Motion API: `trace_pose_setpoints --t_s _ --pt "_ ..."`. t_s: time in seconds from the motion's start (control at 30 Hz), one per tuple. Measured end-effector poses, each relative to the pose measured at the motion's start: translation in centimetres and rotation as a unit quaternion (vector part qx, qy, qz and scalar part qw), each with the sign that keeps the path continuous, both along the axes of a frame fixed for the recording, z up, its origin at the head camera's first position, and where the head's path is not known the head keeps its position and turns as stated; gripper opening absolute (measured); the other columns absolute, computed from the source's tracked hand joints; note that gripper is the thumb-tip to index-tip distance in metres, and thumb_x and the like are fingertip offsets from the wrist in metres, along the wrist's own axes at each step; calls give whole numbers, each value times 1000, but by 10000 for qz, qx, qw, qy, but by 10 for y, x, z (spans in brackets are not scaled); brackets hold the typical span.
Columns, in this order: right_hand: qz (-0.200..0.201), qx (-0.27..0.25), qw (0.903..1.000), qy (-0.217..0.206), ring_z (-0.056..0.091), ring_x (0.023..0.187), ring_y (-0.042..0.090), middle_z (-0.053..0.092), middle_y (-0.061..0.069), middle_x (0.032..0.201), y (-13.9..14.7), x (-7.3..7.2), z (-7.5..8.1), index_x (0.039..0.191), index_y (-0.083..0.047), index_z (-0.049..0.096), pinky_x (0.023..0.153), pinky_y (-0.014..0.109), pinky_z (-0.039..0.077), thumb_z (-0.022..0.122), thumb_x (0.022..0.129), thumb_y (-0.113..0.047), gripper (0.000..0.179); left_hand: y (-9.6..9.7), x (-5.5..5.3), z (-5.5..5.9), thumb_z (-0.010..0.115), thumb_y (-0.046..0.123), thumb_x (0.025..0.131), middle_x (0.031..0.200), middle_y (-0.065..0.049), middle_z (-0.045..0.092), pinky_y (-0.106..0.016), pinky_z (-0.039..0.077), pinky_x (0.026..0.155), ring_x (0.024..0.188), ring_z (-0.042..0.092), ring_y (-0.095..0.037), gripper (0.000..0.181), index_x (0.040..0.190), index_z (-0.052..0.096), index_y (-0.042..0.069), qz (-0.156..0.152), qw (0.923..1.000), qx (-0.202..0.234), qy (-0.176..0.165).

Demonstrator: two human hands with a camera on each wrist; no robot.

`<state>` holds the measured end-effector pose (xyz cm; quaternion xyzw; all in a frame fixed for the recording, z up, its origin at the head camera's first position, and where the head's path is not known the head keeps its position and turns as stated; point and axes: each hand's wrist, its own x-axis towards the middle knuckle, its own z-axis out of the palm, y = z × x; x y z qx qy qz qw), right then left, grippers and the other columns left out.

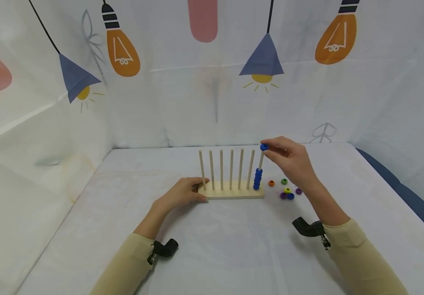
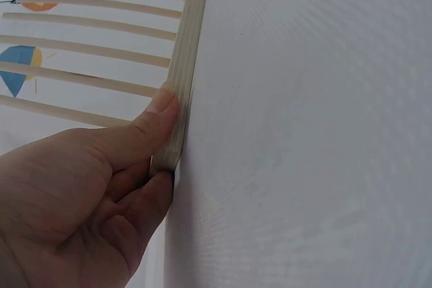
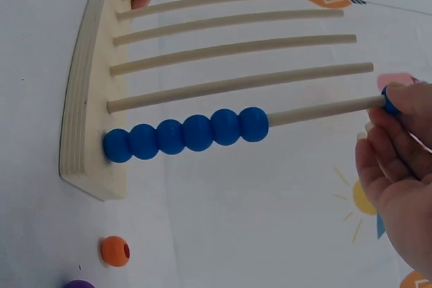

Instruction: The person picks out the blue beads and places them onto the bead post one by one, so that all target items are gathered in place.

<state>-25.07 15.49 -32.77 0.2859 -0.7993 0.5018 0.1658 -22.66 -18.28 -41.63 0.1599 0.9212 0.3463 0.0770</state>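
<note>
A pale wooden base (image 1: 234, 193) with a row of several upright pegs stands on the table. My left hand (image 1: 182, 192) grips its left end, thumb on the near side, as the left wrist view also shows. On the rightmost peg (image 3: 324, 111) sits a stack of several blue beads (image 3: 198, 133), down at the base. My right hand (image 1: 291, 159) pinches one more blue bead (image 1: 264, 147) between thumb and finger, right at the top of that same peg. In the right wrist view the peg's tip meets this bead, which the fingers partly cover. The other pegs carry no beads.
Loose beads lie right of the base: an orange bead (image 1: 271, 183), a green bead (image 1: 284, 181), a yellow bead (image 1: 287, 190), a blue bead (image 1: 290, 196) and purple ones (image 1: 298, 191). The white table (image 1: 226, 246) meets a printed cloth backdrop (image 1: 182, 102) behind.
</note>
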Motion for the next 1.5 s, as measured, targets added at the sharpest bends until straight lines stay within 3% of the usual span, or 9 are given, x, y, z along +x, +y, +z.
trace_pose_setpoints --t_s 0.53,0.7,1.0,1.13,1.33,1.5 --pt "-267 603 9968 -452 61 96 -4 70 6 111 -1 -2 -1 122 -11 71 85 6 48 67 96 -14 27 -2 1 0 80 30 83 144 6 57 -28 43 85 99 52 -13 65 142 56 16 -19 10000 71 14" --pt "-49 684 9957 -626 62 97 1 70 9 113 0 -3 0 122 -9 71 86 4 47 67 96 -16 27 -2 1 0 80 29 84 143 6 58 -28 42 82 95 51 -14 64 142 56 16 -22 10000 95 9" --pt "296 1004 9896 -985 64 102 12 69 10 119 5 -8 -6 120 -7 70 88 7 48 66 96 -15 25 -2 0 -1 80 30 84 144 5 58 -30 45 88 103 54 -12 65 142 56 16 -70 9999 54 69" --pt "432 1201 9858 -1093 66 105 23 70 12 118 7 -11 -8 118 -5 71 93 15 51 65 97 -14 23 -2 0 -2 80 31 83 142 6 59 -29 44 84 97 52 -13 64 141 57 17 -79 9999 36 77" --pt "505 1460 9806 -1203 66 106 27 71 13 117 8 -15 -12 115 -4 71 99 42 53 65 97 -14 22 -2 1 -1 81 31 83 137 6 62 -28 43 83 94 51 -13 64 141 57 18 -61 9999 3 82" --pt "549 1647 9771 -1229 66 105 26 71 12 116 8 -16 -15 115 -6 72 100 48 52 65 96 -13 21 -1 2 0 81 30 83 140 5 60 -31 45 89 100 53 -14 65 142 57 18 -10 10000 71 18"
